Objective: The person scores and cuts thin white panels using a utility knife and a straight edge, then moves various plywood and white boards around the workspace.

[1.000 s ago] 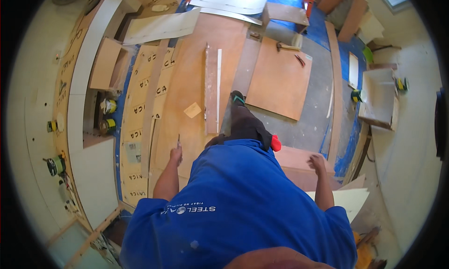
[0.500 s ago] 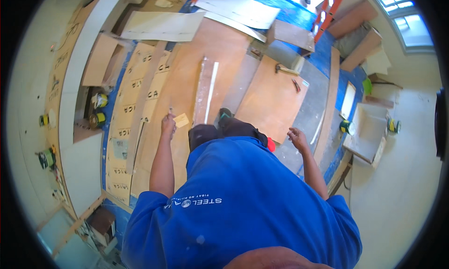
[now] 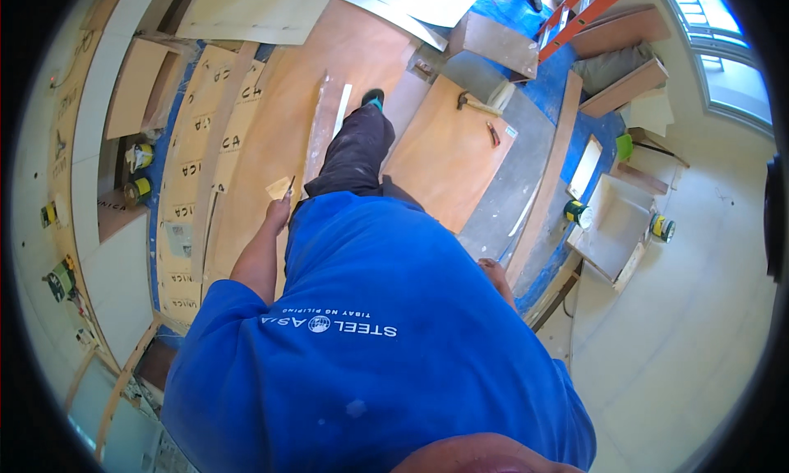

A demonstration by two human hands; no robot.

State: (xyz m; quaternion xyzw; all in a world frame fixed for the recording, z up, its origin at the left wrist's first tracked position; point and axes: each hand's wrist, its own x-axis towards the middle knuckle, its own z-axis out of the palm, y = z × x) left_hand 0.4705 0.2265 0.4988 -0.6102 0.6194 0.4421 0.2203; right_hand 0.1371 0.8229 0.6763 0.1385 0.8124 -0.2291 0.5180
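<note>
Cans (image 3: 138, 156) stand at the far left beside lettered plywood strips (image 3: 191, 195) on the floor. Left hand (image 3: 279, 211) is closed in a pinch on a thin pencil-like stick (image 3: 290, 185), which pokes up from the fingers just beside a small tan offcut (image 3: 277, 187) on the plywood. Right hand (image 3: 496, 272) hangs low by the blue shirt, mostly hidden, so its grip cannot be told. Hammer (image 3: 478, 105) lies on a board (image 3: 448, 152) well ahead.

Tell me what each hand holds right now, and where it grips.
The left hand holds a thin pencil-like stick by its lower end. The right hand is mostly hidden; its grip cannot be told.
</note>
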